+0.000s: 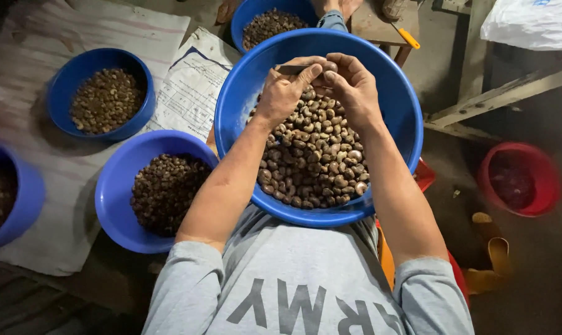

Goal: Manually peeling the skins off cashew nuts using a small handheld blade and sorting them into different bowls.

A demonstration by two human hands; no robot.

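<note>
The nut (330,66) sits pinched between my two hands at the far rim of the big blue bowl (243,87) on my lap, above the heap of nuts (315,161). My right hand (353,90) closes on it from the right side. My left hand (285,91) grips a small blade (291,69) that lies crosswise, its tip pointing right toward the nut. Both hands touch, equally near. Other blue bowls (116,186) of nuts stand on the floor to my left; a red tub (519,180) stands to my right.
</note>
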